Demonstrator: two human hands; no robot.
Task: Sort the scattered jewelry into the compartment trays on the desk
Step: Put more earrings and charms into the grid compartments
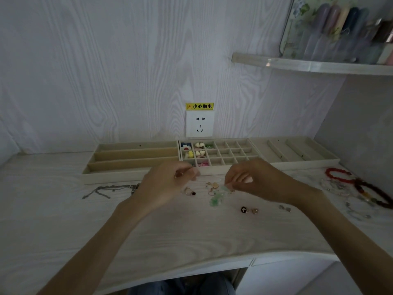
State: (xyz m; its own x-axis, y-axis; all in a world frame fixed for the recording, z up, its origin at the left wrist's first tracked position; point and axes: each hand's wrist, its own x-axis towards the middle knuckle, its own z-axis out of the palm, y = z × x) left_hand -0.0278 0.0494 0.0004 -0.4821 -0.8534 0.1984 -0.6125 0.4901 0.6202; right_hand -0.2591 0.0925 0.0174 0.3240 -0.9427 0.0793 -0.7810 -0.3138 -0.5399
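Two bare hands hover over a pale wood-grain desk (63,220), fingers curled. The left hand (168,182) pinches a tiny glinting piece too small to identify; the right hand (253,179) curls its fingertips round a pale green translucent trinket (219,195) that trails down to the desktop. Between and just below them lie small gold rings (189,191) and a black oval ring (244,209). A silver chain necklace (110,191) sits left of the left wrist; red bead bracelets (338,175) lie well right. Behind the hands, touching the wall, stand three beige compartment trays (131,155), the middle grid tray (234,154) holding colourful charms in its left cells.
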